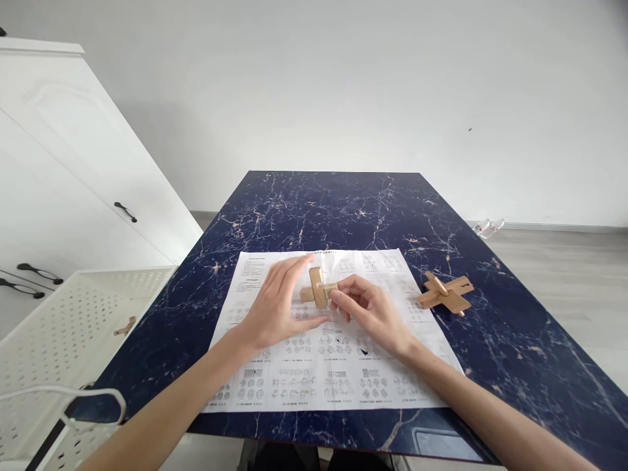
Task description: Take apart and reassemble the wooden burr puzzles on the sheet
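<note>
My right hand [370, 311] pinches the end of a light wooden puzzle piece [330, 288] between thumb and fingers. That piece meets an upright wooden bar [318, 288], and the parts form a small cross above the printed sheet. On the other side, my left hand [277, 297] curves around the cross with thumb and fingers spread apart, holding nothing. Beneath both hands lies a large white instruction sheet [338, 392] covered in small diagrams. Right of the sheet rests another group of crossed wooden pieces [447, 294], with a rounded peg among them.
The dark blue marble-patterned table [324, 209] reaches toward a pale wall. A white perforated basket [44, 327] stands at the left with a small wooden piece [125, 326] inside. A white cable [59, 391] crosses it. White cabinets [73, 144] rise behind.
</note>
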{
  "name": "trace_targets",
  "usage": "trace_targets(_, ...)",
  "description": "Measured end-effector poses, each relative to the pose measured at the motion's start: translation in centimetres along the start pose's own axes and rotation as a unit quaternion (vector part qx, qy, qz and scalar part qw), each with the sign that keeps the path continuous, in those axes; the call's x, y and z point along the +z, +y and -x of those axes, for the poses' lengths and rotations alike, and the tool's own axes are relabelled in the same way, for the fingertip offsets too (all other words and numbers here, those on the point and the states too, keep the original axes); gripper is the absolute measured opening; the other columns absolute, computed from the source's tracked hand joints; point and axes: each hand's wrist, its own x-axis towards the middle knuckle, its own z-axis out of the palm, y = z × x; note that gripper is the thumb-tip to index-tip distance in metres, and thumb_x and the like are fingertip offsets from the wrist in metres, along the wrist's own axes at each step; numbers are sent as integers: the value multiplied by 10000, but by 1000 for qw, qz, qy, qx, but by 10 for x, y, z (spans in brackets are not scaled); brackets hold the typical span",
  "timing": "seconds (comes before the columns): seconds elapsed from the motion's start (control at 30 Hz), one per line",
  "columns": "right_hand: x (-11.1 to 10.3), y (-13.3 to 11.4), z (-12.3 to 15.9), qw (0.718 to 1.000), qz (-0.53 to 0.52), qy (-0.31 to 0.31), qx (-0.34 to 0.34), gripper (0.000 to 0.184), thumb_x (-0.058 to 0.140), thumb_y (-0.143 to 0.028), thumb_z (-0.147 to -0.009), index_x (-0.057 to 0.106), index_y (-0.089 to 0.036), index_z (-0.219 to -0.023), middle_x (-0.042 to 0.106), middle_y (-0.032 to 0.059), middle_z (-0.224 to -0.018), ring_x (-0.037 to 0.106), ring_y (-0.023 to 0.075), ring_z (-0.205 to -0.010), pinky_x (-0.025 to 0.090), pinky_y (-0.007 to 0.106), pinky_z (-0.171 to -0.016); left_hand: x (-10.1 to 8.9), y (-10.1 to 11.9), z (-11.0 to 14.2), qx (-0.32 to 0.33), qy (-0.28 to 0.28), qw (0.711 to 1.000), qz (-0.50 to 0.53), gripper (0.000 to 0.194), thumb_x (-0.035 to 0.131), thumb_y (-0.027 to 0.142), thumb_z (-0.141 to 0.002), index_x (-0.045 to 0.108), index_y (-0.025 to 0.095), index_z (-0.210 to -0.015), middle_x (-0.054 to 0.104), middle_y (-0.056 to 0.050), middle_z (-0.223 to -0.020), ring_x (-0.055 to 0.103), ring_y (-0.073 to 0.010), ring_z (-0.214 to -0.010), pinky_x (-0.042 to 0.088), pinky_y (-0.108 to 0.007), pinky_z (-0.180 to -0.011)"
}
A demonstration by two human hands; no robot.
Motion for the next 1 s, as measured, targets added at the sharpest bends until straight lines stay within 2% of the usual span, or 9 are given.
trace_targets(0.13, 3, 0, 2, 999, 34, -14, -18, 303, 691, -512, -1020, 670, -210, -1022, 739, 33, -838, 668, 184, -740, 530, 337, -712, 6, 0, 2, 54, 40, 998, -13, 660, 834, 452, -946, 509, 289, -1497, 746, -103, -1311, 720, -316, -1200, 555, -532, -1064)
trace_targets(0.27, 3, -3, 4, 997, 61, -25, -36, 262, 658, -474, -1042, 673, -213, -1060, 775, 59, -913, 701, 202, -786, 544, 352, -738, 5, -2, 1, 59, 45, 997, 11, 623, 855, 467, -921, 573, 263, -1439, 781, -101, -1268, 750, -307, -1127, 578, -516, -1015)
trace_targets(0.4, 3, -2, 5, 989, 124, -3, -81, 204, 630, -422, -1056, 672, -223, -1073, 770, 50, -892, 684, 193, -736, 545, 340, -705, 0, 0, -1, 26, 27, 997, 74, 634, 894, 508, -861, 625, 263, -1381, 800, -94, -1243, 759, -301, -1102, 588, -509, -1014)
trace_targets(0.5, -1, 3, 2, 981, 166, 44, -94, 199, 625, -425, -1049, 647, -227, -1047, 753, 48, -868, 670, 191, -701, 534, 328, -651, -4, 0, -2, -7, 17, 993, 113, 609, 886, 535, -854, 645, 264, -1344, 800, -86, -1231, 758, -285, -1098, 609, -470, -981)
trace_targets(0.6, -8, 6, -2, 976, 187, 91, -64, 264, 623, -487, -1038, 623, -227, -995, 725, 47, -811, 658, 196, -672, 505, 317, -590, -9, -6, -4, -53, 39, 995, 79, 578, 865, 518, -876, 632, 271, -1343, 785, -79, -1275, 740, -285, -1165, 607, -452, -992)
trace_targets(0.67, -13, 6, -4, 975, 195, 94, -43, 310, 628, -531, -1028, 628, -224, -988, 711, 45, -779, 653, 200, -666, 494, 316, -580, -14, -14, -4, -84, 67, 994, 18, 591, 864, 504, -873, 611, 271, -1353, 779, -74, -1298, 726, -300, -1209, 571, -492, -1069)
trace_targets(0.73, -17, 4, -6, 977, 191, 86, -29, 358, 618, -574, -1026, 645, -217, -997, 721, 57, -801, 659, 203, -688, 495, 318, -592, -21, -23, -3, -112, 80, 990, -29, 626, 864, 506, -862, 588, 268, -1371, 779, -72, -1304, 718, -315, -1235, 541, -524, -1112)
trace_targets(0.83, -21, -2, -15, 983, 176, 56, -8, 426, 555, -619, -1047, 660, -206, -1039, 735, 76, -856, 645, 191, -685, 489, 315, -590, -36, -35, 2, -172, 48, 983, -45, 630, 866, 565, -840, 608, 280, -1339, 775, -61, -1318, 704, -332, -1263, 535, -538, -1116)
trace_targets(1.0, -11, -13, -56, 973, 227, -33, 33, 367, 466, -509, -1097, 657, -209, -1005, 733, 43, -835, 618, 158, -633, 475, 292, -596, -51, -49, 18, -207, 27, 976, -65, 598, 859, 590, -817, 656, 267, -1277, 716, -87, -1409, 649, -356, -1334, 505, -563, -1165)
